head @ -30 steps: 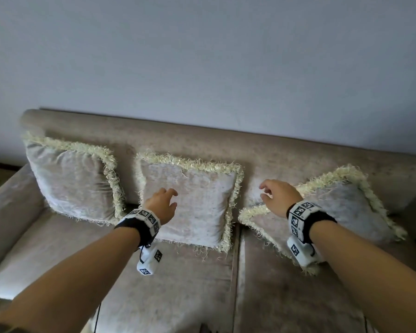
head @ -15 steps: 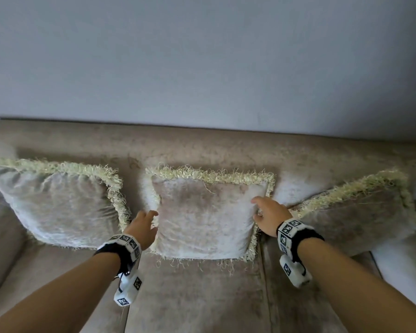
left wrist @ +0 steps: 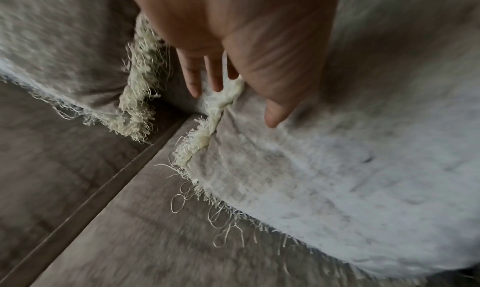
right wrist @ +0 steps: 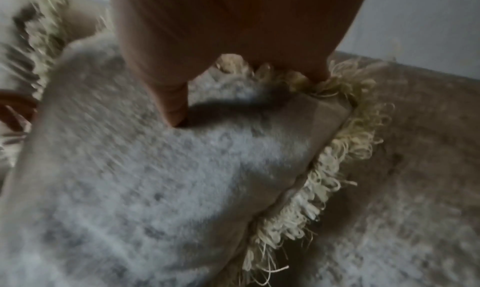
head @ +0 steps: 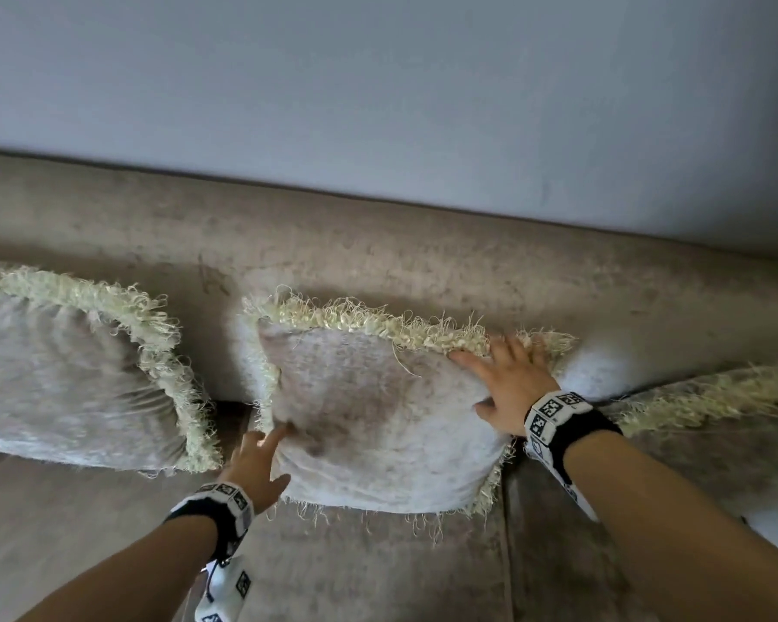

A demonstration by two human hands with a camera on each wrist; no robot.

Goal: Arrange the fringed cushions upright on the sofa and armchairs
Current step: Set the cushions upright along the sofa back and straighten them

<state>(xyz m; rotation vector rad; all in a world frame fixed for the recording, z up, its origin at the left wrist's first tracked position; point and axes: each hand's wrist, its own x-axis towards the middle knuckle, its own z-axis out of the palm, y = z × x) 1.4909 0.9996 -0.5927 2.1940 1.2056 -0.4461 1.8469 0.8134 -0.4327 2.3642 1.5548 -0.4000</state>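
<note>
Three grey cushions with pale yellow fringe stand against the backrest of the beige sofa point(head: 400, 249). My two hands are on the middle cushion point(head: 378, 424). My left hand point(head: 270, 446) grips its lower left edge: in the left wrist view the thumb presses its front point(left wrist: 337, 178) and the fingers point(left wrist: 194, 82) lie behind the fringe. My right hand point(head: 490, 379) rests with spread fingers on the top right corner, thumb on the front point(right wrist: 130, 188). The left cushion point(head: 64, 383) stands apart. The right cushion point(head: 715, 410) leans over, low.
A plain pale wall point(head: 378, 83) rises behind the backrest. Bare seat point(head: 369, 572) lies in front of the middle cushion, with a seam point(head: 508, 554) between seat pads on its right. A narrow gap separates the left and middle cushions.
The view has come closer to the sofa. My right hand moved from the right cushion to the middle cushion's top right corner. My left hand slid from its front to its left edge.
</note>
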